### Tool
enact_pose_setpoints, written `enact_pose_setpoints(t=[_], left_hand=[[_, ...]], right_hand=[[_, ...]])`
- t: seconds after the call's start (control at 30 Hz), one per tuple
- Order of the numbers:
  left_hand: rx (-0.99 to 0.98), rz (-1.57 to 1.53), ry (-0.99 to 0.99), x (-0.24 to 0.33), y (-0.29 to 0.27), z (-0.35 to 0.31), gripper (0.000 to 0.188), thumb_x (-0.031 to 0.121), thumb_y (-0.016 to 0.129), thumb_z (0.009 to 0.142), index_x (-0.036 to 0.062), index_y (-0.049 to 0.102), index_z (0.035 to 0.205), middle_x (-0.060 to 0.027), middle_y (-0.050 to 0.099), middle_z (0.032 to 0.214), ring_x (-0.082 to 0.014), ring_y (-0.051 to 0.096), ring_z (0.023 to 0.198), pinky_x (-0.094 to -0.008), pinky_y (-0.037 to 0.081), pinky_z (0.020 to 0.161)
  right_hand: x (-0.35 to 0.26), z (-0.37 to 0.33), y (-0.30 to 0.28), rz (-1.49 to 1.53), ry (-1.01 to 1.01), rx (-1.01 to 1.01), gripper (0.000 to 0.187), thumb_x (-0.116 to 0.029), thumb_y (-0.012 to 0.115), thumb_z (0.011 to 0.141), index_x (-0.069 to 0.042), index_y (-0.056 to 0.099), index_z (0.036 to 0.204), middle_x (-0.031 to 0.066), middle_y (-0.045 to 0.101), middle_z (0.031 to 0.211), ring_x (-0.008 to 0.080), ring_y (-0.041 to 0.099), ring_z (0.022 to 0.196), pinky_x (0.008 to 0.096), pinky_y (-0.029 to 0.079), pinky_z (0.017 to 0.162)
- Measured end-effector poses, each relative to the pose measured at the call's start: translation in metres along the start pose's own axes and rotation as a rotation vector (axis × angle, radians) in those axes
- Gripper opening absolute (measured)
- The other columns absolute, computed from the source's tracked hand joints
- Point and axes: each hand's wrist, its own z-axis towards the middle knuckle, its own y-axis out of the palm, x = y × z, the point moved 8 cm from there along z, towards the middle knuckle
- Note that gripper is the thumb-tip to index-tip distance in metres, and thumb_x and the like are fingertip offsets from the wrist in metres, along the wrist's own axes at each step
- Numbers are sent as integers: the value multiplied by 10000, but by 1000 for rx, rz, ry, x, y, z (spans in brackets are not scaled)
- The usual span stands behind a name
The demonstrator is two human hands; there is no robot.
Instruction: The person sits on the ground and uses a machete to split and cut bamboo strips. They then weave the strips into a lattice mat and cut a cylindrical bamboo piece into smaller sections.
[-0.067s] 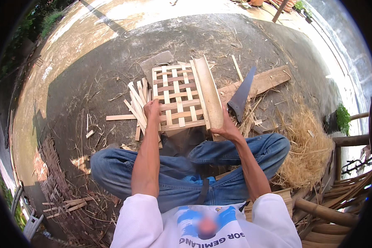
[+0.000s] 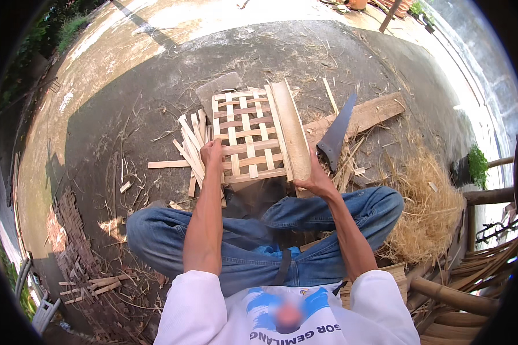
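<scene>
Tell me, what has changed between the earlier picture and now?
Nothing visibly changed; nothing was taken hold of or let go. The left hand keeps its grip on the left edge of the woven panel, the right hand on the lower end of the trough-shaped piece; the saw lies where it was.

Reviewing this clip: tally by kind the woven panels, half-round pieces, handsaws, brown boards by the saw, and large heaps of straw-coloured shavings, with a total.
Woven panel: 1
Half-round piece: 1
Handsaw: 1
Brown board by the saw: 1
Large heap of shavings: 1
Total: 5
</scene>
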Motion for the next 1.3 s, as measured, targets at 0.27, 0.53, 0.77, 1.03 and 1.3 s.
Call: enact_pose_setpoints(t=[0.27,0.53,0.77,1.03,1.3], left_hand=[[-1,-17,52,1,6,10,220,233,685,890,15,652,882,-80,661,726,-125,470,455,-296,354,399],[-12,-34,67,8,7,3,227,237,694,898,18,642,878,-77,662,729,-119,460,450,-295,344,393],[-12,-47,99,6,6,7,234,245,692,904,19,646,867,-73,655,715,-112,462,456,-286,338,395],[13,-22,119,9,6,3,238,250,687,899,16,679,858,-50,629,669,-109,471,455,-281,354,399],[-11,12,101,9,5,7,218,240,695,894,24,687,864,-59,672,726,-112,487,471,-289,370,397]], right_hand=[[6,5,-3,-20,-49,14,1232,-91,850,652,10,46,1581,266,417,1487,338,471,1366,393,392,1141],[5,3,-3,-38,-80,34,1254,-108,873,651,15,40,1581,255,389,1518,333,430,1401,384,347,1173],[12,4,-2,-53,-45,42,1264,-117,873,645,20,35,1581,264,359,1540,340,411,1417,381,333,1182],[4,-2,-5,-109,-85,74,1227,-111,857,650,4,67,1583,266,405,1508,358,445,1394,390,358,1165],[-11,-5,-3,-17,-49,42,1181,-102,849,672,-2,103,1581,248,387,1518,333,407,1416,390,323,1183]])
